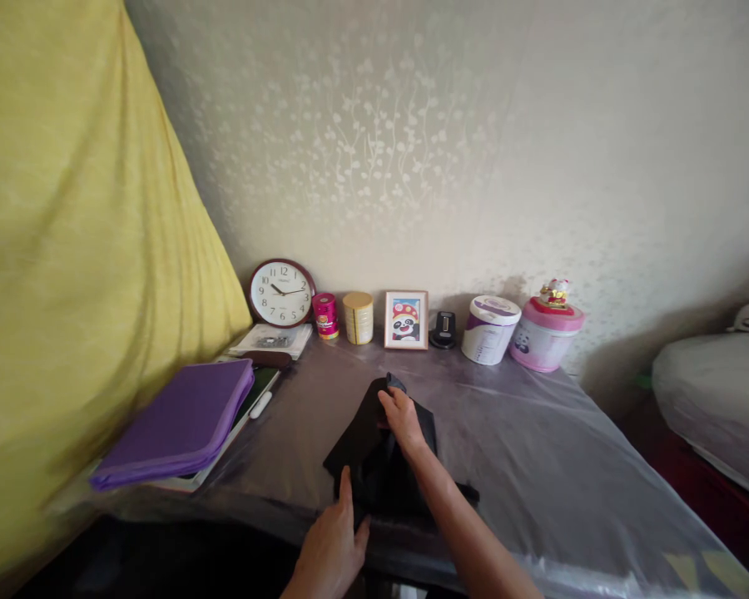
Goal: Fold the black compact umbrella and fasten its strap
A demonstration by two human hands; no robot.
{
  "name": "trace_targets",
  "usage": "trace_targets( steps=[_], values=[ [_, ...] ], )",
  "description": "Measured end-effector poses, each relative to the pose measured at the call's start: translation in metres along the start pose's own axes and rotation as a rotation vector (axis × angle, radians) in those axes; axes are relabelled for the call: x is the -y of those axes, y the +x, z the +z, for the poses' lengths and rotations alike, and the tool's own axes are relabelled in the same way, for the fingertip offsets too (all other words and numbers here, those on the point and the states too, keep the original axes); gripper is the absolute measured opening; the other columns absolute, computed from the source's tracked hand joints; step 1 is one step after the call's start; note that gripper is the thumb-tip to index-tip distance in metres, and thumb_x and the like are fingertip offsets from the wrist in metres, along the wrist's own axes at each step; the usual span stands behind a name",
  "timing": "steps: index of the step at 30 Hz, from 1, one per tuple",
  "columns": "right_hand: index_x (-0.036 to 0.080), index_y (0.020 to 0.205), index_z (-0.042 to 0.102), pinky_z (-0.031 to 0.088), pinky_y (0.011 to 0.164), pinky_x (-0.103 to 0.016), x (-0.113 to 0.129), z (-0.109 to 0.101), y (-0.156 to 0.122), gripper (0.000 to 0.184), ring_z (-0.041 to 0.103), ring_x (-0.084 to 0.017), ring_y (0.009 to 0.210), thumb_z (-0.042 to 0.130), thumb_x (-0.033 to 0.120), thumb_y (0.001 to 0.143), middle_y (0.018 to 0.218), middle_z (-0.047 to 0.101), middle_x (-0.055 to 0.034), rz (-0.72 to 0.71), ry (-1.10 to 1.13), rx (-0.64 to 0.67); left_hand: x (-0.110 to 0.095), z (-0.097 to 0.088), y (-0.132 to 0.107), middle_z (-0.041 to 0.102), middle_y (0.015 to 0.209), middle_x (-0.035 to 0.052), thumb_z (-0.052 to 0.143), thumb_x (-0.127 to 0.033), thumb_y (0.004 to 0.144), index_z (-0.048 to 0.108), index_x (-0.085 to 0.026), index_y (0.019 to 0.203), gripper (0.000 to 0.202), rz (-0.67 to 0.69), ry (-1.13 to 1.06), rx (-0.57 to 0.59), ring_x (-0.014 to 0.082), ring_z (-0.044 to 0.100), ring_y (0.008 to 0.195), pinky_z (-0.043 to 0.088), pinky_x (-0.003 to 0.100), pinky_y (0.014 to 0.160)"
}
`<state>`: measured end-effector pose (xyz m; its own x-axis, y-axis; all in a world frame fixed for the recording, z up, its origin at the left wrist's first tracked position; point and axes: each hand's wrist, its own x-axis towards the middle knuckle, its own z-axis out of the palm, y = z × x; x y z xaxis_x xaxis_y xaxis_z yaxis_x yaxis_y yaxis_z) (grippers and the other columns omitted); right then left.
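A black fabric item that looks like a flat bag (355,441) lies on the table near its front edge, folded and partly covered by my arms. My right hand (403,418) reaches over it, its fingers closed on its upper part. Just past those fingertips a small dark grey piece (395,383) sticks out; I cannot tell what it is. At the near left edge of the fabric is my left hand (337,532), index finger stretched along it and thumb to the right, with a black edge between them. Its other fingers are hidden. A short black strap end (468,492) shows at right.
Left on the table (512,466) lie a purple zip folder (181,420), a white pen-like object (260,405) and papers (287,339). Along the wall stand a clock (282,293), a pink can (325,316), a yellow-lidded jar (359,319), a panda picture frame (405,320) and two tubs (490,331).
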<state>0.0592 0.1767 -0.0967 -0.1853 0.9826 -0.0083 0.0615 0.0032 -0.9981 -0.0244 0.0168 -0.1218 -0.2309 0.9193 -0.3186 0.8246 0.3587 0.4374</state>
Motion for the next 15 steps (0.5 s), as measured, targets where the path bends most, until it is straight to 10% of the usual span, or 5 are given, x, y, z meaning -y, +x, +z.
trace_targets(
  steps=[10, 15],
  values=[
    [0.015, 0.109, 0.045, 0.049, 0.045, -0.023, -0.018, 0.009, 0.009, 0.032, 0.064, -0.014, 0.051, 0.046, 0.030, 0.081, 0.082, 0.067, -0.0064, 0.010, -0.133, 0.070, 0.006, -0.003, -0.002, 0.062, 0.104, 0.0135, 0.035, -0.036, 0.084, 0.007, -0.012, 0.139, 0.066, 0.031, 0.021, -0.051, 0.0222, 0.060, 0.094, 0.041, 0.028, 0.077],
    [0.013, 0.112, 0.041, 0.048, 0.047, -0.020, -0.017, 0.008, 0.007, 0.034, 0.065, -0.013, 0.056, 0.043, 0.031, 0.083, 0.065, 0.065, -0.0018, 0.014, -0.090, 0.132, 0.004, -0.006, -0.013, 0.039, 0.133, 0.0160, 0.034, -0.034, 0.084, 0.004, -0.009, 0.138, 0.067, 0.076, 0.008, -0.147, 0.0201, 0.053, 0.108, 0.040, 0.025, 0.084]
  ],
)
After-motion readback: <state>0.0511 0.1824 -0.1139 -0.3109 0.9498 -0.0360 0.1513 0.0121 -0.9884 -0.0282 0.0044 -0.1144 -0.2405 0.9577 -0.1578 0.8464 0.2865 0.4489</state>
